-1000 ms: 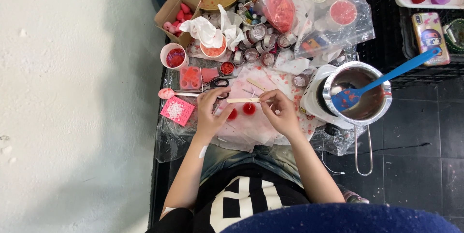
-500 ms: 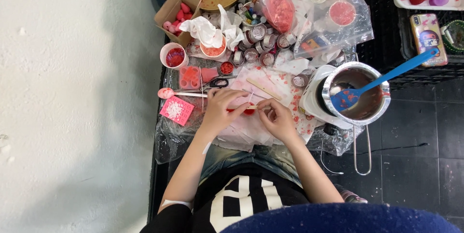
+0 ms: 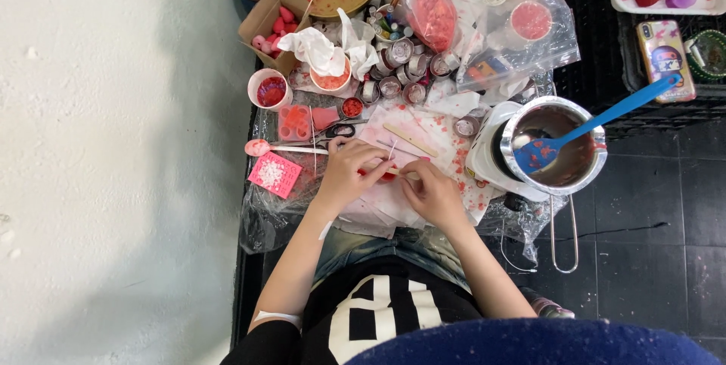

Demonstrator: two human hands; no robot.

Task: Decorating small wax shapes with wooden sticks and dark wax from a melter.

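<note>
My left hand (image 3: 349, 170) and my right hand (image 3: 432, 192) meet over a small red wax-filled cup (image 3: 386, 176) on the paper-covered work surface (image 3: 454, 183). Both hands pinch a thin wooden stick (image 3: 403, 173) that lies across the cup. A white wick (image 3: 393, 150) stands up from between the fingers. The fingers hide most of the cup and the ends of the stick. A second flat wooden stick (image 3: 409, 139) lies loose just beyond the hands.
To the right, a metal pot (image 3: 582, 168) with a blue spatula (image 3: 605, 117) sits on a white warmer. On the left are a pink spoon (image 3: 257, 147), pink square mould (image 3: 274, 174), scissors (image 3: 340, 130) and paper cup (image 3: 270, 89). Several small tins (image 3: 401, 70) and plastic bags crowd the back.
My hands have drawn closer together and lowered the stick onto the small red cup. The second red cup seen a second ago is now covered by my fingers.
</note>
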